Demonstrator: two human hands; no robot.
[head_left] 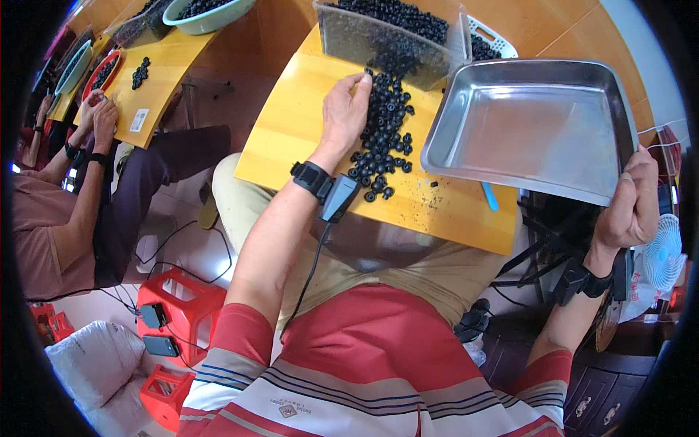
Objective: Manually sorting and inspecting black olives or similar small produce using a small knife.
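Observation:
My left hand (346, 111) lies palm down at the left edge of a pile of small black round parts (384, 135), which look like rubber or plastic pieces with a hole. Its fingers are curled in, thumb beside the pile; their tips are partly hidden, so what they hold, if anything, cannot be made out. My right hand (632, 200) grips the near right corner of a shallow rectangular metal tray (539, 124). The tray is tilted over the table's right side, its inside bare. Beyond the pile stands a clear plastic bin (364, 45) full of the same black parts.
The yellow table (284, 116) carries dark crumbs and a light-blue tool handle (490, 197) under the tray. A white basket (491, 33) stands behind the bin. At left, a co-worker's hands (102, 113) work at another table. Red stools (178, 306) and cables lie lower left.

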